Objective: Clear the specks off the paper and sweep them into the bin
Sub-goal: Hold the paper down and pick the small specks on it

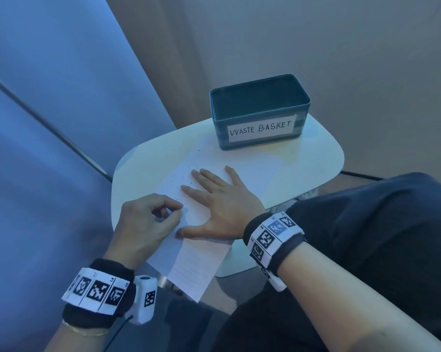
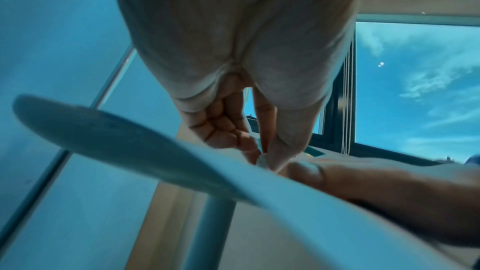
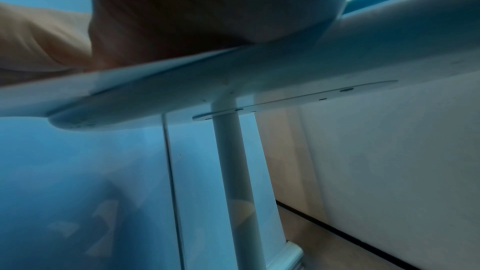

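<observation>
Plainly, the specks [image 1: 186, 171] are found at eleven o'clock of the flat-spread right hand [image 1: 219, 207] – its fingers [image 1: 209, 176] straight, pressing the paper [image 1: 196, 265] – toward the bin [image 1: 260, 128]; the left hand [image 1: 143, 222] is curled, its hold untellable.

The paper [image 1: 189, 260] is a thin white sheet, matt, faintly lined with print, with small dark specks [image 1: 181, 171] on it. The table [image 1: 313, 158] top looks like smooth white plastic or painted board with a soft sheen; its leg [image 3: 228, 151] is a smooth pale tube. The bin [image 1: 260, 110] looks like dark teal plastic, matt, with a white paper label [image 1: 261, 129]. The wristbands [image 1: 272, 240] look like black cloth.
</observation>
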